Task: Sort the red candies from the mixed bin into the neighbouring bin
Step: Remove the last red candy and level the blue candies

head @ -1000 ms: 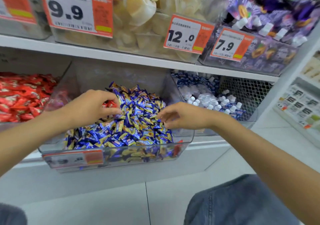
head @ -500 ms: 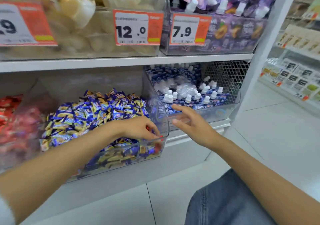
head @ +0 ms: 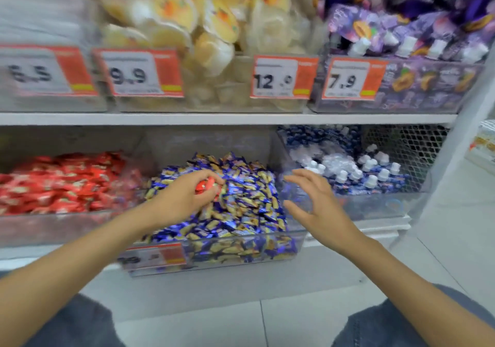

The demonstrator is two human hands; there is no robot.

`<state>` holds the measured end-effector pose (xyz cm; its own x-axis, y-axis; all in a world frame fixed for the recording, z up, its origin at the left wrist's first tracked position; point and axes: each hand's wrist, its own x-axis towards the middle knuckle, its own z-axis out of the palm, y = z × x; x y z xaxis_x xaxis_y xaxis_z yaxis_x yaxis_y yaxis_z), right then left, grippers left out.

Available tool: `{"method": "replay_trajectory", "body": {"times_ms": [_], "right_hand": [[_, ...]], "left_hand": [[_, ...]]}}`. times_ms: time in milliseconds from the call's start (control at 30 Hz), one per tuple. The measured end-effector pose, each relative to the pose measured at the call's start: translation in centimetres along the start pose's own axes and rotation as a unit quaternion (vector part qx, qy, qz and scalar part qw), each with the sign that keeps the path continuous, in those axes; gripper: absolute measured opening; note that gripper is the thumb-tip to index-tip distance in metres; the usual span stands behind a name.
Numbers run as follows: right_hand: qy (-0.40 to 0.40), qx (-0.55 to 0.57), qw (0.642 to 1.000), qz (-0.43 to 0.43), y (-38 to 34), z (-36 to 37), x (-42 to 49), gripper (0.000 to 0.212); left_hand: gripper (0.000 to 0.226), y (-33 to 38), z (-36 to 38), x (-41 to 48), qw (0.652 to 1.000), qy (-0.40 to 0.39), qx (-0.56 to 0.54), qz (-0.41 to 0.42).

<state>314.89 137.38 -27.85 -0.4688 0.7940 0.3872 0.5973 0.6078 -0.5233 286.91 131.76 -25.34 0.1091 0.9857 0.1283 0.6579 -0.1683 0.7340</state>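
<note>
A clear mixed bin (head: 300, 242) in the middle of the lower shelf is heaped with blue-and-gold wrapped candies (head: 241, 207). My left hand (head: 184, 196) rests on the heap, its fingers closed around red candies (head: 205, 186) that show between fingers and thumb. To its left, the neighbouring bin (head: 53, 226) holds a pile of red-wrapped candies (head: 59, 183). My right hand (head: 313, 202) hovers over the mixed bin's right edge with fingers spread and nothing in it.
A clear bin of white-capped blue pouches (head: 369, 172) sits to the right. The shelf above carries bins of yellow jelly cups (head: 214, 25) and purple pouches (head: 401, 33) with orange price tags (head: 284, 76). My knees in denim (head: 401, 325) are over the tiled floor.
The view has swung left, bringing the red bin back in. My left hand rose from the bin's front corner onto the heap with red candies in it. My right hand stayed spread.
</note>
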Motion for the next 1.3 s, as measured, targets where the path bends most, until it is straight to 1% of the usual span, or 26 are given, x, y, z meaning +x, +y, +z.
{"method": "replay_trajectory", "body": {"times_ms": [100,200,233,333,367,400,433,467,500,533,567,633,667,733,833,900,1000,1067,1133,1200,1300], "right_hand": [[0.037,-0.064,0.997,0.006,-1.0,2.1,1.2,0.036],[0.084,-0.077,0.993,0.018,-1.5,3.0,1.5,0.045],[0.091,-0.091,0.991,0.028,-1.0,2.8,1.4,0.044],[0.094,-0.109,0.989,0.046,-1.6,3.0,1.2,0.029],[0.091,-0.111,0.988,0.055,-2.0,3.1,1.1,0.028],[0.089,-0.11,0.988,0.061,-2.2,3.2,1.1,0.028],[0.089,-0.105,0.988,0.066,-2.4,3.2,1.0,0.03],[0.09,-0.094,0.989,0.064,-2.4,3.3,0.9,0.032],[0.091,-0.091,0.989,0.067,-2.8,3.2,0.8,0.027],[0.094,-0.087,0.989,0.068,-2.9,3.1,0.8,0.016],[0.095,-0.079,0.99,0.068,-2.9,3.0,0.8,0.017],[0.092,-0.035,0.992,0.078,-3.1,2.7,0.7,0.038],[0.096,-0.015,0.992,0.079,-2.8,2.7,0.7,0.046],[0.099,-0.001,0.992,0.078,-2.1,2.5,0.6,0.058],[0.071,0.035,0.991,0.109,-0.7,2.4,0.5,0.065],[0.055,0.057,0.989,0.126,-0.1,2.5,0.4,0.067],[0.053,0.072,0.987,0.136,0.6,2.8,0.4,0.069],[0.054,0.09,0.985,0.138,0.8,3.0,0.3,0.069],[0.058,0.103,0.984,0.133,1.0,3.1,0.2,0.071],[0.053,0.109,0.984,0.133,1.0,3.1,0.2,0.074],[0.049,0.114,0.984,0.13,1.1,3.0,0.2,0.076]], "left_hand": [[0.019,-0.8,-2.6,-2.5,0.995,0.097,0.012,-0.008],[0.015,-1.8,-5.3,-5.3,0.982,0.182,0.041,-0.01],[0.016,-2.2,-6.0,-5.5,0.977,0.205,0.055,-0.012],[0.021,-4.4,-10.3,-7.0,0.944,0.305,0.116,-0.059],[0.028,-5.5,-11.9,-7.1,0.939,0.31,0.121,-0.09],[0.041,-6.8,-13.3,-7.2,0.938,0.29,0.13,-0.138],[0.056,-7.8,-14.2,-7.4,0.938,0.245,0.145,-0.196],[0.065,-8.7,-14.5,-7.5,0.937,0.201,0.162,-0.237],[0.067,-9.0,-14.2,-7.5,0.935,0.175,0.175,-0.253],[0.066,-8.9,-13.6,-7.3,0.938,0.17,0.183,-0.239],[0.064,-8.2,-12.7,-6.9,0.945,0.178,0.184,-0.201],[0.06,-5.8,-10.5,-5.8,0.958,0.186,0.192,-0.1],[0.059,-4.6,-9.4,-5.0,0.964,0.17,0.198,-0.056],[0.057,-3.0,-6.9,-2.9,0.975,0.108,0.196,0.004],[0.054,-1.8,-2.5,1.2,0.978,0.018,0.202,0.042],[0.053,-1.1,0.4,4.9,0.967,-0.035,0.245,0.056],[0.052,-0.1,4.7,10.7,0.943,-0.097,0.308,0.082],[0.061,-0.2,7.0,13.3,0.933,-0.121,0.329,0.081],[0.075,-1.4,8.6,14.4,0.912,-0.144,0.376,0.079],[0.082,-2.7,8.6,14.3,0.887,-0.155,0.428,0.084],[0.091,-3.8,6.1,12.8,0.86,-0.167,0.473,0.094]]}}
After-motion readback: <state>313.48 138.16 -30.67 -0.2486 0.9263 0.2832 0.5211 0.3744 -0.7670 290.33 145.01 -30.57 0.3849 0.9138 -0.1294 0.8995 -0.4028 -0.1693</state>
